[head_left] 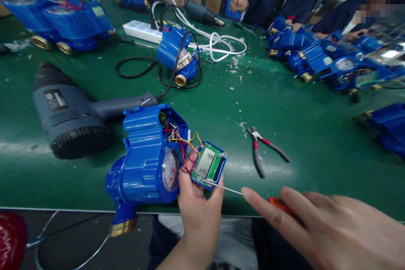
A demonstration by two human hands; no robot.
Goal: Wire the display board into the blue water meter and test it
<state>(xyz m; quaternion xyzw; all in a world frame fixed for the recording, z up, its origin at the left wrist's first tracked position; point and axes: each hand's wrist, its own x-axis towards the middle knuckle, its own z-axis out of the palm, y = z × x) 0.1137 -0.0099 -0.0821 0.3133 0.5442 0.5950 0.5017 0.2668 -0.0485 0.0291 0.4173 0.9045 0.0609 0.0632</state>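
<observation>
My left hand (200, 202) grips a small green circuit board (209, 162) with a lit LCD, set in a blue frame. Red, yellow and black wires run from it into the open housing of a blue water meter (144, 156), which lies tilted at the table's front edge, its brass end past the edge. In my right hand (316, 223) is a screwdriver (226, 188) with an orange handle, mostly covered by my fingers. Its thin shaft reaches left, and the tip is at the board's lower edge; whether it sits on a screw I cannot tell.
A heat gun (72, 114) lies left of the meter. Red-handled cutters (262, 147) rest at right. Behind are another blue meter (177, 55), a power strip (142, 30) and a second heat gun (202, 12). Meters crowd both sides; co-workers' hands (239, 4) show across the table.
</observation>
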